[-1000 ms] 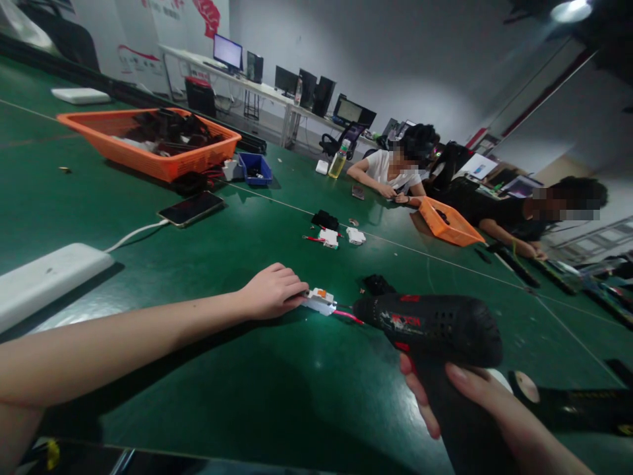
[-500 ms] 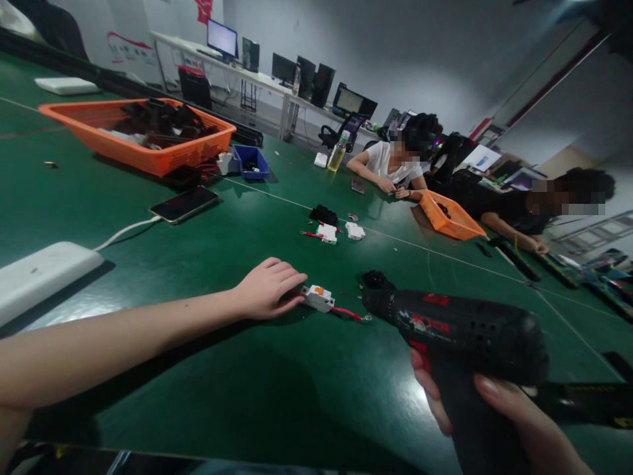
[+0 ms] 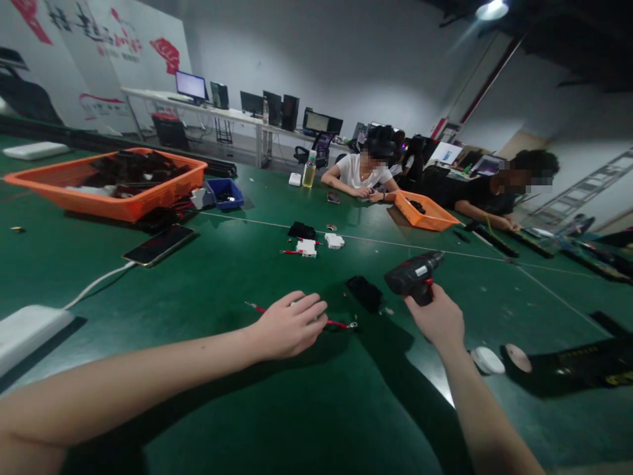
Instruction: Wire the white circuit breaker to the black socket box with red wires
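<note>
My left hand (image 3: 291, 324) lies over the white breaker on the green table (image 3: 237, 409), its fingers curled round it and hiding most of it. Red leads (image 3: 339, 323) with metal lugs stick out on both sides of the hand. My right hand (image 3: 438, 313) grips the handle of a black and red cordless drill (image 3: 414, 274), held above the table with its chuck toward the far right. Left of the drill lies a black item (image 3: 364, 292). Farther back are a white breaker with red leads (image 3: 306, 248), another white piece (image 3: 334, 241) and a black piece (image 3: 301, 229).
An orange basket (image 3: 133, 210) of dark parts, a blue bin (image 3: 226, 198), a phone (image 3: 159, 245) and a white power strip (image 3: 34, 336) are at left. Two people sit across the table near a smaller orange basket (image 3: 428, 220). White and pinkish rolls (image 3: 487, 360) lie at right.
My right hand has carried the drill forward, and its chuck now points away to the right instead of left. My left hand has moved over the breaker. The camera view has shifted.
</note>
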`<state>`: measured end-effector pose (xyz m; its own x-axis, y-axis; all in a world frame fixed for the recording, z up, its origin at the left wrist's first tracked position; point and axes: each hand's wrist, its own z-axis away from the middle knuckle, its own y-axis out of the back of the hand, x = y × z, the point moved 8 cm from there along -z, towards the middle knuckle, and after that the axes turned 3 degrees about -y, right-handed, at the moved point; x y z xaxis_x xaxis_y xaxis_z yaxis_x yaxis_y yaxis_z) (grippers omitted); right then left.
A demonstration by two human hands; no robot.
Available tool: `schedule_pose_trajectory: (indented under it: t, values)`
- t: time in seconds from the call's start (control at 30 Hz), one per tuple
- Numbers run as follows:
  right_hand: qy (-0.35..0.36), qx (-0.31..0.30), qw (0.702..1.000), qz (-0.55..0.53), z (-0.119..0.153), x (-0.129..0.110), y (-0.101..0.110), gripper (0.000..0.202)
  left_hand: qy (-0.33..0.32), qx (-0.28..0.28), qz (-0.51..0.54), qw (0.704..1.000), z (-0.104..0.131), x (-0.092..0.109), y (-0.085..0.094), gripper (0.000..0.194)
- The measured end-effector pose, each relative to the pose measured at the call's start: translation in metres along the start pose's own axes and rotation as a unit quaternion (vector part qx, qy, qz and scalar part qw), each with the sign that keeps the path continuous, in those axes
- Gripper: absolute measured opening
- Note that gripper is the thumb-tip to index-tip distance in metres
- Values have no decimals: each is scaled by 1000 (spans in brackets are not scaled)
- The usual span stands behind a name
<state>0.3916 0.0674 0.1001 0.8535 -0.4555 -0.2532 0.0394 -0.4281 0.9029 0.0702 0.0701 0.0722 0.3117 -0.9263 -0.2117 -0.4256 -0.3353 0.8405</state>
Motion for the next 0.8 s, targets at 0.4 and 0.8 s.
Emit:
schedule_pose_trajectory:
  t: [0.4, 0.8]
  values:
    - [-72, -161, 978, 113, -16, 68, -52, 64, 15, 7, -7, 1000, 3, -8, -23, 19]
    - [-33, -109, 977, 181, 4, 62, -47, 61, -12, -43, -75, 996, 4, -5, -32, 24]
